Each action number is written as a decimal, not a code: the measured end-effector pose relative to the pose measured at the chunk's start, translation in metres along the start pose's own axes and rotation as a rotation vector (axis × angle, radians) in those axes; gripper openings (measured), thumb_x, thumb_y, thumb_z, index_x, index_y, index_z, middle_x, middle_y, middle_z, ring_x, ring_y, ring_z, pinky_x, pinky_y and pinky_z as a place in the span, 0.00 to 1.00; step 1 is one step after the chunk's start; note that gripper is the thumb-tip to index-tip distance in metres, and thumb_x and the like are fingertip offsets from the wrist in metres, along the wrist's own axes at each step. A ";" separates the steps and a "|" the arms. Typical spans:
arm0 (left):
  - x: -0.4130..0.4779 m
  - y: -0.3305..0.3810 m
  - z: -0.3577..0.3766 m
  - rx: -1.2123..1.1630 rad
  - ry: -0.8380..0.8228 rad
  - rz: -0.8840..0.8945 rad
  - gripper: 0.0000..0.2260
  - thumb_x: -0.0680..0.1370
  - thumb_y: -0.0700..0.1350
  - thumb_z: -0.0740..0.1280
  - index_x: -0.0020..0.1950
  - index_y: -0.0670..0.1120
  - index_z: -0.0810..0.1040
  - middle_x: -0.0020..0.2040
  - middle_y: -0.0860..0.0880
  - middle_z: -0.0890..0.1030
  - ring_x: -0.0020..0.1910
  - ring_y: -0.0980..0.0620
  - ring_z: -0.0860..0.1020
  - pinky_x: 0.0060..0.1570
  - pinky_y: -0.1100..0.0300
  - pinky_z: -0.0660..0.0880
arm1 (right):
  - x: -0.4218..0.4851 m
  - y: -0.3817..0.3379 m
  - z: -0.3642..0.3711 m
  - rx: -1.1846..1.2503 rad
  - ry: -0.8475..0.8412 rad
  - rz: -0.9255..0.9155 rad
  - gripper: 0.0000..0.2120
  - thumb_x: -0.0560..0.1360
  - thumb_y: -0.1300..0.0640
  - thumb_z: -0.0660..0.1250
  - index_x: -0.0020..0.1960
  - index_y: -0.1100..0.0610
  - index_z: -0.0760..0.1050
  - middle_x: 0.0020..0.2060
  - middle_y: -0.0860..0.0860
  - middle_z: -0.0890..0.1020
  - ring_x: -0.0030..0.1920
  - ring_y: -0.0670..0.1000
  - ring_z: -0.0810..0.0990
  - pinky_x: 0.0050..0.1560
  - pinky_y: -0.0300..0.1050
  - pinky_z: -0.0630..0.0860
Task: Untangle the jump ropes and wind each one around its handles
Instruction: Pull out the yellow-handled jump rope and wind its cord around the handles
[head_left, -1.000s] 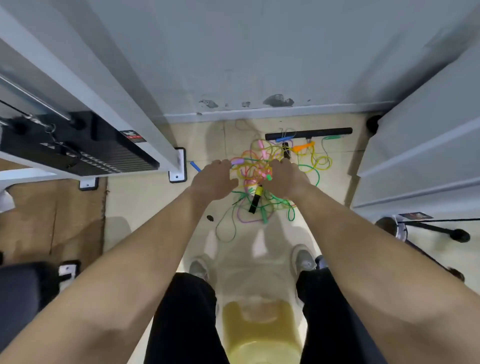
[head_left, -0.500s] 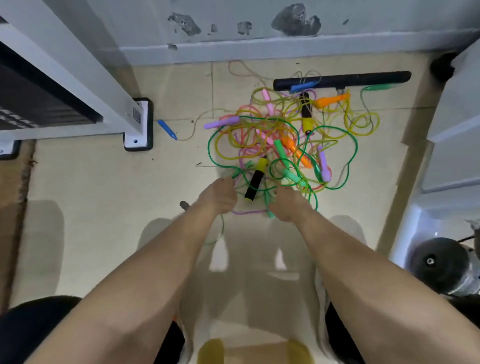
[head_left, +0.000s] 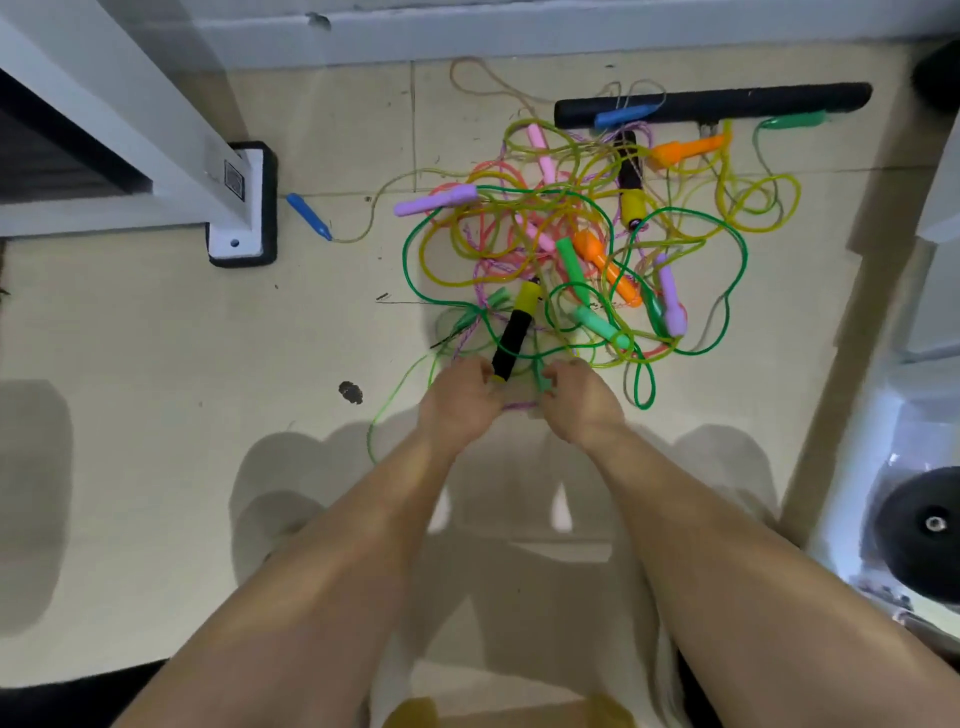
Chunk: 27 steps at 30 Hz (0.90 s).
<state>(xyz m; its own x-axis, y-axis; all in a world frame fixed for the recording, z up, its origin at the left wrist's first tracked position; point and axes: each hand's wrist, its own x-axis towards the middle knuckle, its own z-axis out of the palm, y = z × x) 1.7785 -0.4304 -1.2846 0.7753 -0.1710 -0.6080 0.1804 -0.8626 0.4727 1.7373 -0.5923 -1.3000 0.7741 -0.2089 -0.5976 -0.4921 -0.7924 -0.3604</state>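
Open floor lay left of the jump ropes, which sat tangled near the floor's far edge. The left hand, fingers curled, touched the near end of a black-and-yellow handle. Its long axis pointed away, yellow end farthest, and whether the hand gripped it was unclear. The right hand pinched a green piece.

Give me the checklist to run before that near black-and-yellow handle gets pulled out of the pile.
1. Left hand has a grip on the near black-and-yellow handle: cannot tell; its fingers meet the handle's near end, but the view is blurred.
2. Right hand holds something: cannot tell; its fingers curl at a green piece.
3. Handle free of other ropes: not ok; the green rope and others loop close around it.
4. Second black-and-yellow handle found: ok; it lies at the pile's far side.
5. Room to lay a freed rope: ok; bare floor lies left of the pile.
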 end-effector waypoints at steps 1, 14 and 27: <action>0.016 0.003 0.003 0.008 0.026 0.004 0.15 0.74 0.50 0.68 0.60 0.50 0.77 0.54 0.51 0.80 0.53 0.47 0.79 0.52 0.52 0.77 | 0.015 -0.001 0.001 0.047 0.053 -0.013 0.15 0.75 0.57 0.61 0.60 0.55 0.77 0.58 0.57 0.77 0.58 0.61 0.78 0.49 0.50 0.76; 0.059 0.014 0.001 0.010 -0.298 -0.010 0.14 0.76 0.48 0.71 0.58 0.43 0.77 0.44 0.44 0.82 0.41 0.46 0.77 0.38 0.58 0.73 | 0.056 -0.015 -0.044 0.084 0.233 0.112 0.10 0.80 0.53 0.61 0.58 0.54 0.74 0.50 0.57 0.82 0.50 0.62 0.80 0.41 0.48 0.70; -0.099 0.036 -0.178 -0.604 -0.596 0.015 0.16 0.70 0.25 0.62 0.50 0.43 0.75 0.43 0.45 0.82 0.48 0.46 0.81 0.45 0.58 0.78 | -0.096 -0.073 -0.135 0.859 -0.189 -0.140 0.23 0.79 0.51 0.55 0.34 0.63 0.77 0.45 0.67 0.83 0.46 0.52 0.81 0.49 0.29 0.72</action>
<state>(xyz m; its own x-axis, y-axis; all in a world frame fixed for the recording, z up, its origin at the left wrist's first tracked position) 1.8157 -0.3592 -1.0938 0.3621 -0.5490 -0.7533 0.5963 -0.4847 0.6399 1.7526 -0.5924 -1.1195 0.8080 0.0161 -0.5889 -0.5858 -0.0843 -0.8061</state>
